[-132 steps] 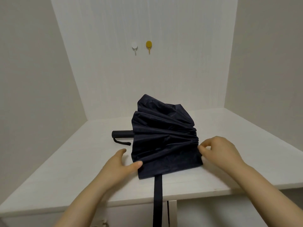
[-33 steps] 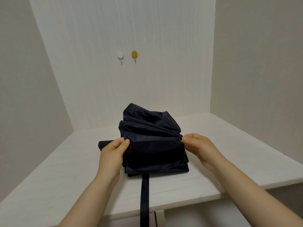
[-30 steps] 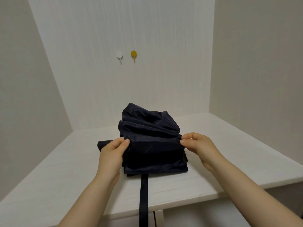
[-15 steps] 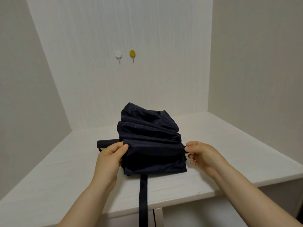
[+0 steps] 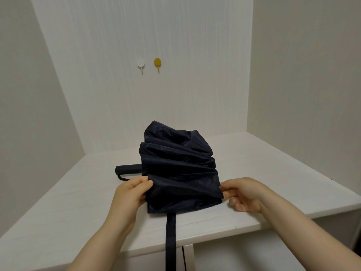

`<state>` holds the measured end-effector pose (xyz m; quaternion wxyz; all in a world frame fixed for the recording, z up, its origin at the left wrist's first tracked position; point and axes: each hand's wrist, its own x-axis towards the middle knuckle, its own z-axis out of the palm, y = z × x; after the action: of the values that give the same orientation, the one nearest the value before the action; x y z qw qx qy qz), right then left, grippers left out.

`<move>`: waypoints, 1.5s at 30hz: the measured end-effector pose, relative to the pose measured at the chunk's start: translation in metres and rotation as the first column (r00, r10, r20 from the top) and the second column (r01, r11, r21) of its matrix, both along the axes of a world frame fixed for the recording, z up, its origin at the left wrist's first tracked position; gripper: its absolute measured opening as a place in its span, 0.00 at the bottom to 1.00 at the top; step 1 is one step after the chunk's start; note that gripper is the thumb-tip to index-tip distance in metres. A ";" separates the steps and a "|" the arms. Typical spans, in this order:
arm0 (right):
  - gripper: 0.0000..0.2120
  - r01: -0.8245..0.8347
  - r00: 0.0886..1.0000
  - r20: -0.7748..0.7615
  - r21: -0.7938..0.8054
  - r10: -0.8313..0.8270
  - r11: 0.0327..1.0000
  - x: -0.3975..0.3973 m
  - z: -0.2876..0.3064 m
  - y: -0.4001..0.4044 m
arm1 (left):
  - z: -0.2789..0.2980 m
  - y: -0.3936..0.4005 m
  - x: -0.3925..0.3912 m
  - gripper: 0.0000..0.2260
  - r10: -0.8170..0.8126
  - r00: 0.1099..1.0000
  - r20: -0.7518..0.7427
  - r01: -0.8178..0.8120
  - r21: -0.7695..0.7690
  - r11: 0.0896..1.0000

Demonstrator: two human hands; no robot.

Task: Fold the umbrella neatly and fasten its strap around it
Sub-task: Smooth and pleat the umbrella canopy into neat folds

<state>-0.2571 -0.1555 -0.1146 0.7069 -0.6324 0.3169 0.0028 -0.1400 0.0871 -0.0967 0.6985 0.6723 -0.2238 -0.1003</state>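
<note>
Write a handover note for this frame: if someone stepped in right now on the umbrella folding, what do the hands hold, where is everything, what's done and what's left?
Left hand: pinches the left edge of the umbrella canopy.
Right hand: pinches the right edge of the same near pleat.
Umbrella: lies on the white table, collapsed, with its handle pointing left. The canopy is bunched in loose pleats, not rolled.
Strap: hangs loose off the front edge of the table, unfastened.
Done: umbrella closed, pleats partly gathered.
Left: flatten and roll the pleats tight, then wrap the strap round and fasten it.
</note>
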 end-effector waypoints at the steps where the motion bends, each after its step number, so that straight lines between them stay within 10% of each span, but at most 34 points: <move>1: 0.07 -0.007 1.000 -0.007 0.000 0.007 1.000 0.001 -0.001 0.000 | 0.000 0.000 0.000 0.14 0.000 1.000 0.000 0.000 0.001 1.000; 15: 0.18 -0.018 1.000 0.029 0.290 0.010 0.957 0.000 0.001 0.003 | -0.014 0.003 0.010 0.11 0.082 0.991 -0.109 -0.058 0.206 0.977; 25: 0.17 0.025 1.000 0.002 -0.200 -0.025 0.979 -0.001 -0.001 0.009 | -0.025 0.009 0.010 0.19 0.083 0.994 0.068 -0.104 0.413 0.905; 37: 0.08 -0.180 0.977 -0.207 -0.924 -0.045 0.337 -0.001 -0.010 0.034 | -0.044 0.011 0.002 0.12 -0.010 0.865 0.501 -0.394 0.691 0.606; 45: 0.24 -0.181 0.932 -0.179 -0.983 0.315 -0.022 0.001 -0.018 0.042 | -0.055 0.013 0.014 0.20 -0.458 0.497 0.737 -0.340 0.651 0.679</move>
<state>-0.2562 -0.1139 -0.1322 0.0701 -0.9871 0.0762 -0.1222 -0.1259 0.0997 -0.1516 0.1522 0.8364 -0.5069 0.1428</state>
